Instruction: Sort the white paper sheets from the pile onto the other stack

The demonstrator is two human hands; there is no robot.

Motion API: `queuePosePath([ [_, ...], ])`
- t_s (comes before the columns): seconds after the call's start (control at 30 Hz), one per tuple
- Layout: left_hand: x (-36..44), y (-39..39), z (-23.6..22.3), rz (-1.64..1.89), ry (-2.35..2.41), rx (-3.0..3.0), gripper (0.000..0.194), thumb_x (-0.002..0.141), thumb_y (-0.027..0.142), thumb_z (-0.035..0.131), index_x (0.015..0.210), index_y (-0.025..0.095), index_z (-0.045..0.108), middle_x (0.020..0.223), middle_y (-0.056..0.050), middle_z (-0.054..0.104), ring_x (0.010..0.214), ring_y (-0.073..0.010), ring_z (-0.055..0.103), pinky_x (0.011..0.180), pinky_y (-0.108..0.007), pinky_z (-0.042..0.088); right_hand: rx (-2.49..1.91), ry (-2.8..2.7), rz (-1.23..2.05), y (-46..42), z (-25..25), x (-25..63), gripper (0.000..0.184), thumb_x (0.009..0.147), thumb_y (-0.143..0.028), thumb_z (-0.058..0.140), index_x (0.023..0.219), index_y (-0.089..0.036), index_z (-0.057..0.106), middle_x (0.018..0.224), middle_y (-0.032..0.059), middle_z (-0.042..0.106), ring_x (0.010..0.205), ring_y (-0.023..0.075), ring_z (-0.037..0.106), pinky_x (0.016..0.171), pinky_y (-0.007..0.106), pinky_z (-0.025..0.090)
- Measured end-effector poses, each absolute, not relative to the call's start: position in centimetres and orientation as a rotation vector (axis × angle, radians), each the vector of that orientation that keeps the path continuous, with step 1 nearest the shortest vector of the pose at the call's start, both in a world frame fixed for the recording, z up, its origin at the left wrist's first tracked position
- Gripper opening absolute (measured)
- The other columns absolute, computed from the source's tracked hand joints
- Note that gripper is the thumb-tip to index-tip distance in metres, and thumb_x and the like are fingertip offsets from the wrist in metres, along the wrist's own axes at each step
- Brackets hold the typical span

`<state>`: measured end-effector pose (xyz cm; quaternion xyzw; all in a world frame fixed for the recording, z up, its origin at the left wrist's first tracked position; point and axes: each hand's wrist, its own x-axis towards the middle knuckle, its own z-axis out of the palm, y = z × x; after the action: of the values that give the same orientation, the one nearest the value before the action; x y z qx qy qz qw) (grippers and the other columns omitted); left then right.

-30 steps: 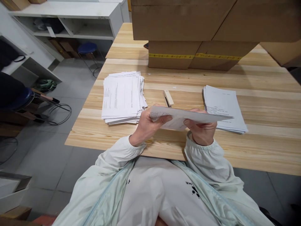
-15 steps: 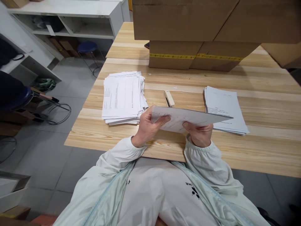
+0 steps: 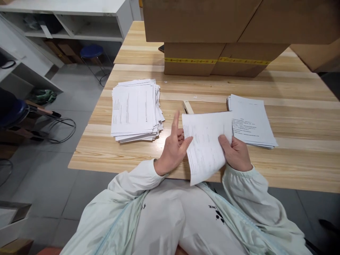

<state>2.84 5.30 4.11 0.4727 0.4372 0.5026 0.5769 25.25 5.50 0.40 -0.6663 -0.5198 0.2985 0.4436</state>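
A few printed sheets of paper (image 3: 207, 148) are held above the table's front edge, their lower part bending toward me. My right hand (image 3: 237, 152) grips them at the right edge, thumb on the front and fingers behind. At the left edge is my left hand (image 3: 174, 148), its index finger stretched upward and its other fingers loosely curled. Its thumb tip overlaps the paper's edge, without a visible firm grip. Just beyond the sheets lies a beige stapler (image 3: 188, 107), partly covered by them. A thick, uneven paper stack (image 3: 134, 109) lies left, a thinner paper stack (image 3: 249, 120) right.
Large cardboard boxes (image 3: 191, 58) with yellow tape stand stacked at the back of the wooden table (image 3: 92, 145). A dark flat object (image 3: 161, 48) shows beside them. On the floor at left are a blue stool (image 3: 91, 51) and white shelving (image 3: 95, 28).
The sheets have turned from nearly flat to facing me, hanging lower. My left hand has loosened and raised its index finger; my right hand has shifted right along the paper's edge.
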Motion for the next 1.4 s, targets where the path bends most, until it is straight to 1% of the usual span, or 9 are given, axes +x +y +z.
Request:
queuePosePath([
  [0.13,2.5,4.9,2.6,0.713,0.882,0.936,0.052,0.083,0.031,0.073,0.133,0.020,0.062,0.081,-0.003,0.070,0.071,-0.0140,0.063,0.075,-0.030,0.055,-1.714,-1.306,1.075,5.3,-0.7,27.8,0.053,0.077,-0.070,0.065,0.067,-0.018,0.070,0.064,0.0042,0.070,0.054,0.0180,0.057,0.045,0.030,0.045],
  [0.23,2.6,5.6,2.2,0.520,0.781,0.772,0.036,0.081,0.027,0.074,0.114,0.013,0.072,0.084,-0.007,0.072,0.078,-0.0167,0.069,0.077,-0.033,0.058,-1.722,-1.286,1.163,5.8,-1.4,28.5,0.054,0.075,-0.071,0.066,0.068,-0.017,0.070,0.063,0.0041,0.070,0.053,0.0184,0.058,0.044,0.029,0.046],
  [0.53,4.6,8.4,1.7,0.645,0.915,0.712,0.034,0.080,0.003,0.059,0.111,0.011,0.071,0.075,-0.005,0.071,0.070,-0.0129,0.067,0.074,-0.031,0.056,-1.824,-1.457,0.967,9.1,-1.3,28.9,0.057,0.073,-0.075,0.061,0.058,-0.020,0.062,0.054,0.0023,0.064,0.050,0.0172,0.052,0.045,0.029,0.039],
  [0.63,4.8,9.0,1.1,0.668,0.977,0.722,0.035,0.080,0.001,0.056,0.110,0.011,0.071,0.079,-0.006,0.072,0.071,-0.0135,0.067,0.073,-0.030,0.055,-1.928,-1.843,0.718,9.1,0.8,30.1,0.049,0.080,-0.064,0.060,0.056,-0.022,0.060,0.049,0.0004,0.058,0.046,0.0145,0.044,0.048,0.028,0.030],
  [0.77,4.7,9.5,0.8,0.667,0.998,0.698,0.031,0.080,0.000,0.057,0.106,0.010,0.070,0.084,-0.009,0.073,0.074,-0.0137,0.068,0.071,-0.028,0.054,-2.109,-2.187,0.238,9.9,6.3,31.8,0.016,0.083,-0.041,0.069,0.084,-0.025,0.074,0.063,0.0009,0.067,0.048,0.0148,0.046,0.054,0.030,0.026],
  [0.83,4.7,9.7,0.7,0.658,0.996,0.701,0.031,0.080,0.000,0.058,0.106,0.010,0.069,0.083,-0.008,0.073,0.073,-0.0131,0.068,0.069,-0.026,0.054,-2.013,-2.277,0.102,11.5,8.8,31.0,0.017,0.086,-0.038,0.068,0.095,-0.024,0.074,0.069,0.0025,0.071,0.053,0.0151,0.051,0.057,0.030,0.028],
  [1.07,4.7,9.9,0.6,0.658,0.978,0.691,0.031,0.082,0.001,0.058,0.110,0.009,0.068,0.079,-0.007,0.072,0.070,-0.0140,0.068,0.071,-0.029,0.054,-1.722,-2.343,0.657,21.0,7.8,19.9,0.021,0.092,-0.034,0.059,0.099,-0.016,0.066,0.050,-0.0058,0.059,0.049,0.0119,0.053,0.064,0.027,0.034],
  [1.23,4.0,9.9,1.2,0.604,1.027,0.718,0.034,0.085,-0.002,0.051,0.114,0.008,0.066,0.081,-0.007,0.070,0.070,-0.0129,0.067,0.071,-0.028,0.054,-1.729,-2.352,0.643,22.9,4.9,16.5,0.026,0.087,-0.031,0.060,0.109,-0.017,0.062,0.050,-0.0046,0.057,0.059,0.0175,0.053,0.067,0.028,0.034],
  [1.4,2.8,9.8,1.8,0.583,1.045,0.723,0.036,0.086,-0.002,0.049,0.116,0.008,0.066,0.076,-0.004,0.069,0.066,-0.0112,0.066,0.070,-0.026,0.053,-1.767,-2.363,0.459,22.2,4.5,16.4,0.022,0.089,-0.033,0.055,0.104,-0.019,0.063,0.073,0.0049,0.069,0.072,0.0215,0.058,0.070,0.031,0.034],
])
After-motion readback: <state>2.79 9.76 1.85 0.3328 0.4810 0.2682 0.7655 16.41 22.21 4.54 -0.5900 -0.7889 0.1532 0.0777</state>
